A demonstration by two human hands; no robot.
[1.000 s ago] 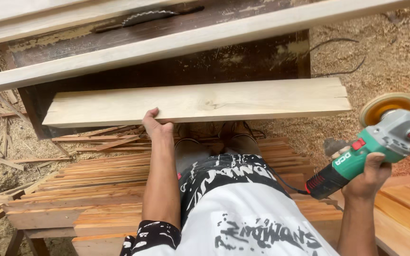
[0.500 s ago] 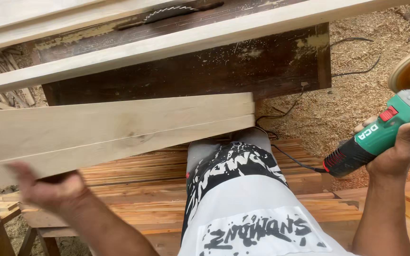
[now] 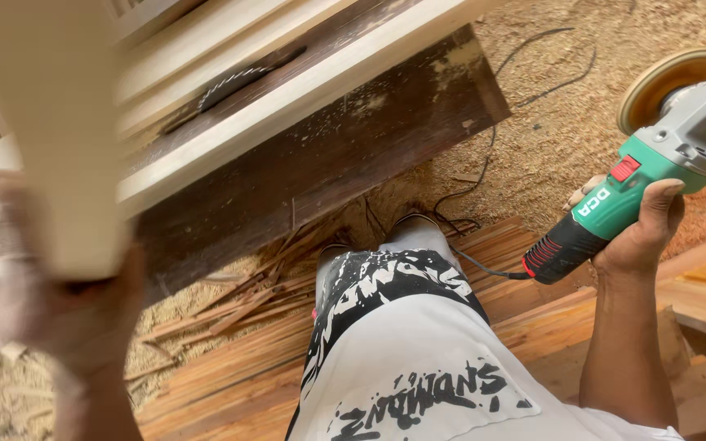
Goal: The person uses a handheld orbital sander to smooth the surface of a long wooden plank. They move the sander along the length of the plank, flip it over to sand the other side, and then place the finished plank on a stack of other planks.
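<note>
the right hand (image 3: 632, 233) is wrapped tight around the green and black body of an angle grinder (image 3: 643, 167), holding it up at the right with its tan sanding disc (image 3: 670, 82) tilted over the sawdust floor (image 3: 549, 122). the left hand (image 3: 71, 306), badly blurred, grips the lower end of a pale wooden board (image 3: 51, 131) raised at the left. ahead stands the dark worktop (image 3: 328, 155) with a saw blade (image 3: 234, 82) showing between pale planks. thin strips (image 3: 230, 302) lie beneath it.
</note>
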